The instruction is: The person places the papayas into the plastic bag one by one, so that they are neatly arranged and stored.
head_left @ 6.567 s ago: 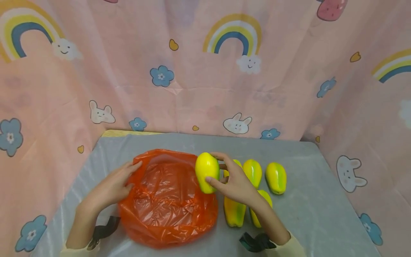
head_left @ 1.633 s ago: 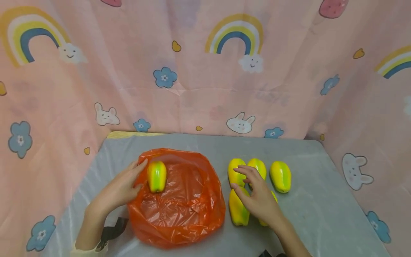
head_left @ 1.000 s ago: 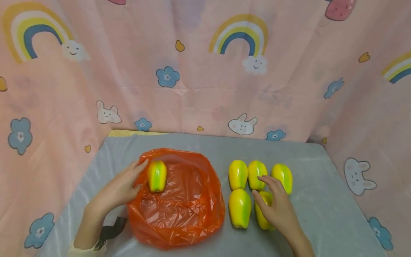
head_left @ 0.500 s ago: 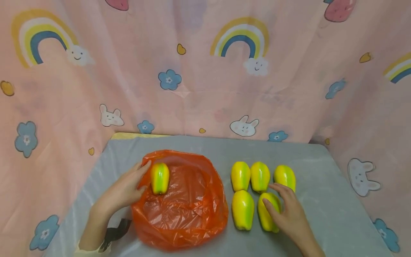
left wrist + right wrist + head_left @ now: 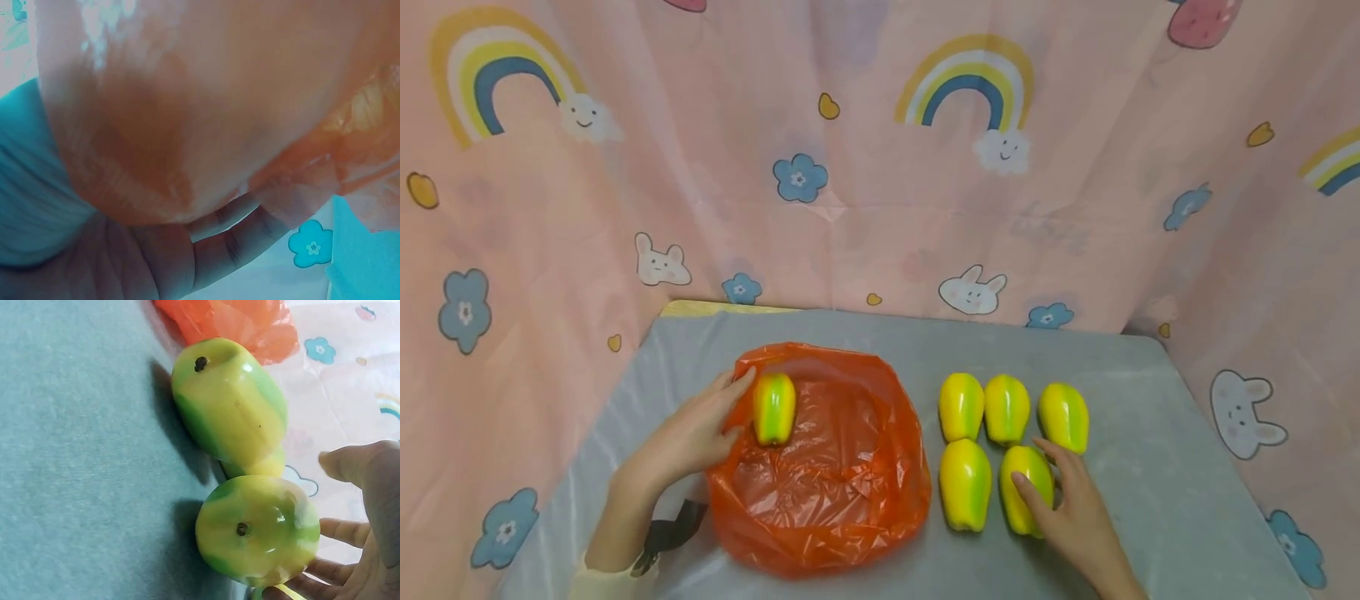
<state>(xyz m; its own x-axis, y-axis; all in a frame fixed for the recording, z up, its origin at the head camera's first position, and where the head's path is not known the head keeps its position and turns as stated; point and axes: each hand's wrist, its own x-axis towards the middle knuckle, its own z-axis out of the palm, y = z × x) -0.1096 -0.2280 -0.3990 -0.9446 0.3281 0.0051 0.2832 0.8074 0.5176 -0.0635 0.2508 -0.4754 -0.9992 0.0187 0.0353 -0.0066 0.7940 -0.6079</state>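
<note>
My left hand [image 5: 696, 425] rests with extended fingers against the left rim of an orange-red plastic bag [image 5: 820, 550], which is spread wide. One yellow-green papaya [image 5: 774, 408] lies inside, near that rim. In the left wrist view, the bag's film [image 5: 187, 125] covers much of the palm, and the thumb is hidden. My right hand [image 5: 1082, 508] is at the near right papaya [image 5: 1024, 492]. The right wrist view shows fingers along the far side of this papaya [image 5: 256, 531], while the thumb stands apart from it.
Beside the bag, more papayas lie on the grey-covered table [image 5: 1150, 500]: a near left one [image 5: 966, 485], two behind it, and one at the far right [image 5: 1063, 417]. A pink patterned curtain [image 5: 865, 242] hangs behind and at the sides.
The papaya earlier in my right hand now lies in the bag. My right hand has since moved right and down to the near right papaya. My left hand stays at the rim.
</note>
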